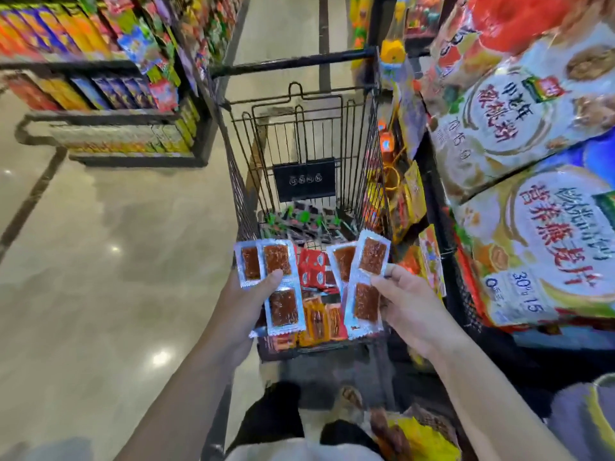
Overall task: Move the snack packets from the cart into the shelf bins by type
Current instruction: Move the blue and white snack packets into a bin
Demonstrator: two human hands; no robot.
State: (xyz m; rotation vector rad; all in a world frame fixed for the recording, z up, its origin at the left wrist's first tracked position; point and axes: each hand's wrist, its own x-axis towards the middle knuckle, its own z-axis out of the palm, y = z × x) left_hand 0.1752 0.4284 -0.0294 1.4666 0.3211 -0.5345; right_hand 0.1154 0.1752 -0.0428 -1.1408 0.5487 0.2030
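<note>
A black wire cart [362, 181] stands in front of me with loose snack packets in its bottom: dark and green ones [299, 224] at the far end, red ones [314, 269] in the middle, orange ones [319, 319] nearest me. My left hand [246, 301] holds a fan of silver packets with reddish-brown strips [283, 291] above the cart's near left corner. Over the near right corner, my right hand [406, 301] pinches more of the same silver packets [364, 284].
Shelves packed with colourful snack bags line the right side, with large cereal bags [519, 104] at the top right and small packets [409, 201] beside the cart. Another stocked shelf unit [100, 94] stands at the left across a glossy floor [116, 244]. An aisle runs ahead beyond the cart.
</note>
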